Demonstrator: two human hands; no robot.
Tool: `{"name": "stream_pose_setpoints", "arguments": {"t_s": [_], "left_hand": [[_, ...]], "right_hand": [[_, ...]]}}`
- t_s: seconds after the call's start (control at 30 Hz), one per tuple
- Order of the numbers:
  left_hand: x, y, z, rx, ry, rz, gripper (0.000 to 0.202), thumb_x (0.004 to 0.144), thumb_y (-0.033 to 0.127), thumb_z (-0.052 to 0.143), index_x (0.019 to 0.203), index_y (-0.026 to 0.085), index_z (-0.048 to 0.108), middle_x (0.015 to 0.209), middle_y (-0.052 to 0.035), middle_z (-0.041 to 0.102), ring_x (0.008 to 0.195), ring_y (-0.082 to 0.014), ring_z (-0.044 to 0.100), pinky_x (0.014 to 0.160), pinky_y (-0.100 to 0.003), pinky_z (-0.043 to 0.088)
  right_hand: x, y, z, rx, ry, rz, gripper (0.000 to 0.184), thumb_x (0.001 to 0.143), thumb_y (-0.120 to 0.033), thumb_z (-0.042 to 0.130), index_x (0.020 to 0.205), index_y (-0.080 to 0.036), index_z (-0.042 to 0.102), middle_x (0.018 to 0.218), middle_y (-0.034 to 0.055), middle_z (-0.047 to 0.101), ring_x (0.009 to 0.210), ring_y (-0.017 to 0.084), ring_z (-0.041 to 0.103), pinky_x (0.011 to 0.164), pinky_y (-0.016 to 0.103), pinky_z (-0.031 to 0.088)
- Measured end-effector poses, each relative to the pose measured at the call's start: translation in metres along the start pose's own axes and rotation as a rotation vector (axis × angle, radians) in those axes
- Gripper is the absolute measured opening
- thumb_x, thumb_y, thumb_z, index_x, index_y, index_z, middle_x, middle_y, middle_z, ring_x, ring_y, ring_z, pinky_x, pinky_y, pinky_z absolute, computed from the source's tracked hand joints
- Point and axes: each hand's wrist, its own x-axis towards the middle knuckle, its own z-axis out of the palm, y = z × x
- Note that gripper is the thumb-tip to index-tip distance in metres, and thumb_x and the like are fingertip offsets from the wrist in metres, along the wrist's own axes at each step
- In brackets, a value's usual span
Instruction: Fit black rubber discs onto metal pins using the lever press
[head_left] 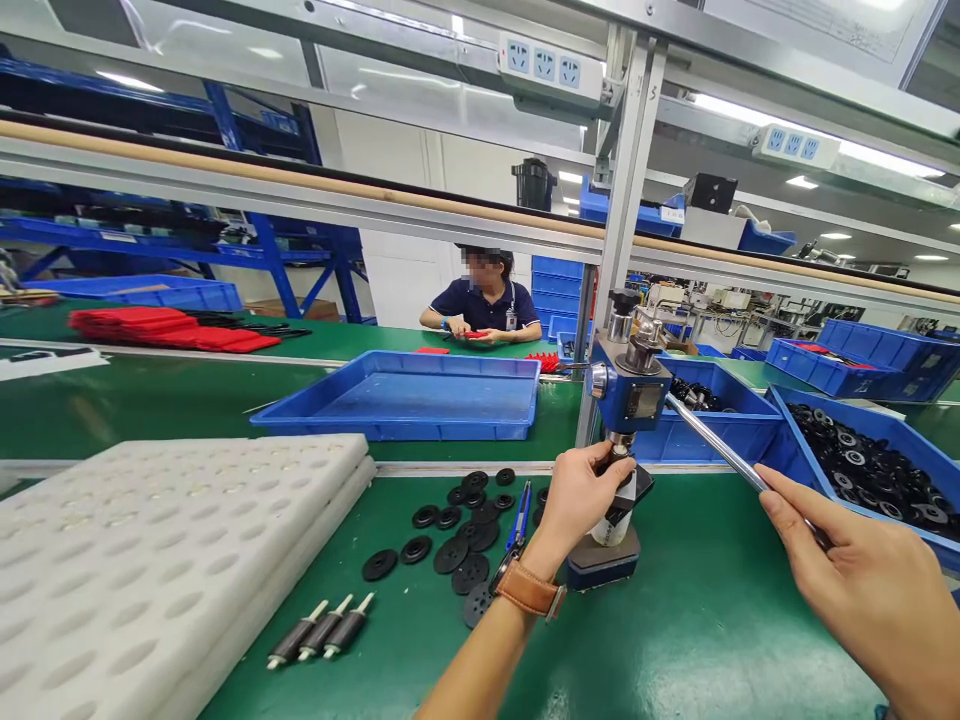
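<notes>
My counter [675,640] is green. The press [634,395] before me is blue, with a silver lever [712,438]. Black discs [469,530] lie beside it. Toward the left edge, a white foam tray [150,540] is patterned with rows of round dimples. Blue bins [793,460] line the right edge. The strap [529,590] on my wrist is tan brown.

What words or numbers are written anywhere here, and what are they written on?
No word or number here can be read for sure.
White label on the blue bin up high: too small to read.
Little plate on the blue hand press: blurred.
White sheet at the top right: print too faint.
Co-worker's badge: too small.
</notes>
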Motion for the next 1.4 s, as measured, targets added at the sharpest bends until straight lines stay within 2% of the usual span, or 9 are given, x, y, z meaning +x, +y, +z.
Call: {"name": "stream_pose_setpoints", "arguments": {"t_s": [0.17, 0.27, 0.37, 0.53, 0.73, 0.93, 1.1, 1.23, 1.4], "left_hand": [[-0.001, -0.005, 0.001, -0.006, 0.001, -0.007, 0.028, 0.081, 0.040, 0.069, 0.085, 0.014, 0.078, 0.073, -0.0028, 0.072, 0.067, -0.0181, 0.060, 0.058, -0.023, 0.041], [-0.001, -0.005, 0.000, 0.004, -0.009, -0.011, 0.028, 0.081, 0.039, 0.068, 0.085, 0.013, 0.079, 0.074, -0.0036, 0.072, 0.068, -0.0185, 0.061, 0.059, -0.024, 0.042], [-0.001, -0.003, 0.000, 0.015, -0.003, 0.001, 0.028, 0.081, 0.039, 0.068, 0.085, 0.013, 0.079, 0.075, -0.0041, 0.073, 0.069, -0.0189, 0.061, 0.059, -0.024, 0.043], [-0.001, -0.002, 0.000, 0.003, 0.005, -0.013, 0.029, 0.081, 0.039, 0.068, 0.086, 0.014, 0.080, 0.075, -0.0042, 0.073, 0.068, -0.0193, 0.062, 0.059, -0.024, 0.043], [0.000, -0.006, 0.001, -0.012, -0.003, -0.033, 0.031, 0.081, 0.042, 0.068, 0.089, 0.014, 0.080, 0.077, -0.0045, 0.074, 0.069, -0.0193, 0.062, 0.059, -0.025, 0.044], [-0.001, -0.002, 0.000, 0.035, -0.010, -0.019, 0.031, 0.082, 0.041, 0.068, 0.085, 0.013, 0.080, 0.071, -0.0033, 0.071, 0.065, -0.0183, 0.060, 0.058, -0.025, 0.041], [-0.002, -0.001, 0.000, 0.011, 0.000, -0.021, 0.030, 0.081, 0.040, 0.069, 0.085, 0.013, 0.079, 0.073, -0.0033, 0.072, 0.067, -0.0183, 0.060, 0.058, -0.024, 0.042], [-0.002, 0.000, 0.000, -0.025, 0.000, -0.031, 0.029, 0.080, 0.041, 0.070, 0.080, 0.013, 0.077, 0.073, -0.0033, 0.072, 0.066, -0.0177, 0.059, 0.056, -0.023, 0.041], [-0.002, 0.001, -0.001, -0.006, -0.010, -0.035, 0.028, 0.080, 0.040, 0.070, 0.083, 0.013, 0.079, 0.074, -0.0034, 0.072, 0.067, -0.0180, 0.060, 0.057, -0.023, 0.041]], "right_hand": [[-0.007, -0.003, 0.009, 0.000, 0.076, 0.035, 0.061, 0.096, -0.071, 0.038, 0.116, -0.031, 0.078, 0.044, -0.0015, 0.056, 0.036, 0.015, 0.047, 0.044, 0.028, 0.037], [-0.005, 0.001, 0.009, 0.053, -0.002, 0.030, 0.058, 0.096, -0.071, 0.040, 0.117, -0.033, 0.078, 0.041, -0.0038, 0.049, 0.035, 0.015, 0.043, 0.041, 0.027, 0.036], [-0.002, 0.004, 0.007, 0.062, -0.056, 0.017, 0.055, 0.095, -0.069, 0.042, 0.120, -0.034, 0.076, 0.041, -0.0041, 0.049, 0.035, 0.015, 0.043, 0.041, 0.026, 0.037], [-0.006, -0.003, 0.009, 0.003, 0.041, 0.039, 0.061, 0.095, -0.073, 0.038, 0.115, -0.032, 0.078, 0.042, -0.0021, 0.052, 0.036, 0.016, 0.046, 0.041, 0.027, 0.034], [-0.014, -0.008, 0.020, 0.075, 0.119, 0.067, 0.058, 0.097, -0.068, 0.043, 0.113, -0.026, 0.080, 0.050, 0.0005, 0.061, 0.039, 0.013, 0.046, 0.045, 0.027, 0.037], [-0.008, -0.001, 0.016, 0.070, -0.060, 0.044, 0.051, 0.097, -0.065, 0.043, 0.119, -0.034, 0.076, 0.038, -0.0057, 0.043, 0.035, 0.014, 0.038, 0.040, 0.025, 0.033], [-0.012, -0.006, 0.020, 0.030, 0.041, 0.036, 0.056, 0.099, -0.066, 0.038, 0.114, -0.031, 0.079, 0.045, -0.0018, 0.056, 0.038, 0.014, 0.047, 0.043, 0.026, 0.035], [-0.020, -0.007, 0.030, 0.070, 0.115, 0.043, 0.054, 0.098, -0.064, 0.043, 0.113, -0.027, 0.080, 0.046, -0.0011, 0.059, 0.036, 0.013, 0.046, 0.043, 0.025, 0.036], [-0.019, -0.004, 0.032, 0.134, 0.045, 0.066, 0.051, 0.099, -0.060, 0.045, 0.116, -0.026, 0.079, 0.045, -0.0010, 0.057, 0.037, 0.015, 0.049, 0.042, 0.026, 0.035]]}}
